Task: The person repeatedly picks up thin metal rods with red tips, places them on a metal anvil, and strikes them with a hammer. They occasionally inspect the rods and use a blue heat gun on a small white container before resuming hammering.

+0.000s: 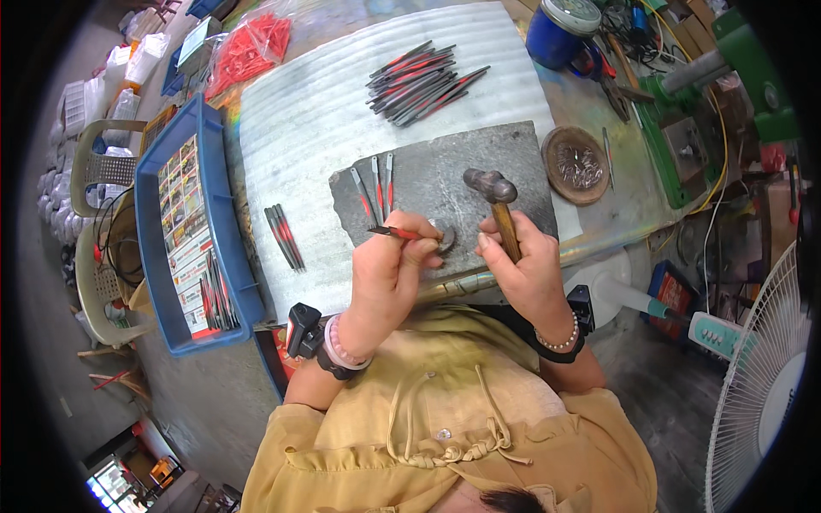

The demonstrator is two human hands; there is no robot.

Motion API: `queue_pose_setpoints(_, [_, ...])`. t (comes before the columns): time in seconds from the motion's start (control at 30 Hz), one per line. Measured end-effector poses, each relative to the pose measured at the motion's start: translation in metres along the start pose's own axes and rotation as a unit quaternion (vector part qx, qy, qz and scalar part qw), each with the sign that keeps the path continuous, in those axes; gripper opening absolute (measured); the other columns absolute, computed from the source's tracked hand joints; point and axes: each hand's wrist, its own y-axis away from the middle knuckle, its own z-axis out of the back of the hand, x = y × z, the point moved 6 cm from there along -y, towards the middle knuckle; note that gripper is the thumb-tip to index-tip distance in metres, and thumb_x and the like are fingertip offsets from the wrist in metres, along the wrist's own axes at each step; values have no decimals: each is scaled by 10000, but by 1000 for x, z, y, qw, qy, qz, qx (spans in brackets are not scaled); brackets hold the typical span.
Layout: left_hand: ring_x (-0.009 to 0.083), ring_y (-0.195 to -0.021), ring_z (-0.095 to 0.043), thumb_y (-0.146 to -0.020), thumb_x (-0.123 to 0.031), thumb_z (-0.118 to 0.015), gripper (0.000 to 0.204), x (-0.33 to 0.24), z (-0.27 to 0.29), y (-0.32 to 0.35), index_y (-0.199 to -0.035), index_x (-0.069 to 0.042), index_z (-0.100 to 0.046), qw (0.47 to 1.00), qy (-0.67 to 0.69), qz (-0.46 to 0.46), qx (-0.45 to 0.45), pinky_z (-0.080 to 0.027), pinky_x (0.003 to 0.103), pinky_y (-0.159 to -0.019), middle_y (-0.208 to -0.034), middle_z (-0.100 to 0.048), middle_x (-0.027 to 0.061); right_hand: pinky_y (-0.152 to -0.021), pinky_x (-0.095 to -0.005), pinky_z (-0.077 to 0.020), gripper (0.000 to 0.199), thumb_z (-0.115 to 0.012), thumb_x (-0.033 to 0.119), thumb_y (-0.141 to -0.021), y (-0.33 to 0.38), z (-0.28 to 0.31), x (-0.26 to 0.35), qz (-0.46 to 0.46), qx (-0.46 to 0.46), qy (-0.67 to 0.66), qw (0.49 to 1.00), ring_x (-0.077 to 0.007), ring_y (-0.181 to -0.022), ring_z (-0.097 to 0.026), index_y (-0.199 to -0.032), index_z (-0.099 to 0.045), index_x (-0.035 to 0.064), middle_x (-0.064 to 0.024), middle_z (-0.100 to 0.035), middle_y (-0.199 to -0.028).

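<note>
Left hand (pixel 389 265): fingers pinching red-and-black strip (pixel 400 232) over grey slab (pixel 432 167). Right hand (pixel 530 265): fingers gripping hammer (pixel 505 222) by wooden handle. Three similar strips (pixel 377 190) lying on slab.

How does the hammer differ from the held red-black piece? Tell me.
The hammer is thick, with a dark head and wooden handle; the red-black piece is slim. The right hand holds the hammer; the left hand holds the piece. The hammer's head points up in the picture; the piece's dark end points left. Both are hand-held.
</note>
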Motion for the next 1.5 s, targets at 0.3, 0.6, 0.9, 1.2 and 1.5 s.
queue_pose_setpoints(0.3, [125,-702,-636,-956,11,-507,46,1,2,-1,-958,24,-551,1000,4,12,0,-531,241,-626,-881,-614,84,-665,-383,-532,188,-635,124,-861,1,1,0,17,0,8,1000,-348,-752,-692,-968,-610,-28,-192,-685,-790])
queue_pose_setpoints(0.6, [282,-632,-626,-710,100,-560,297,-29,-16,3,-968,-44,-588,941,-282,-189,-2,-500,347,-539,-838,-602,111,-639,-244,-503,183,-646,33,-855,0,1,9,12,12,-53,998,-77,-681,-633,-1025,-615,-28,-56,-680,-745])
queue_pose_setpoints(0.9, [250,-956,-532,-725,-61,-608,277,-8,-19,4,-1001,-65,-582,920,-350,-118,130,-451,324,-825,-1011,-573,78,-635,-334,-516,248,-724,-11,-750,6,4,105,271,103,13,957,-316,-714,-641,-972,-615,18,-133,-620,-816])
queue_pose_setpoints(1.2, [323,-667,-597,-753,52,-575,234,-25,-5,-1,-956,-56,-536,954,-236,-183,33,-480,398,-537,-837,-527,110,-716,-284,-525,408,-629,-12,-865,31,24,106,82,115,-51,989,-181,-812,-678,-1248,-490,-13,-115,-663,-957])
queue_pose_setpoints(1.5, [303,-658,-605,-766,57,-568,219,-23,-4,0,-953,-52,-537,956,-217,-189,47,-478,384,-529,-846,-533,105,-657,-307,-541,544,-639,-32,-837,60,40,124,199,153,210,945,-263,-754,-669,-1348,-454,-7,-161,-655,-1003])
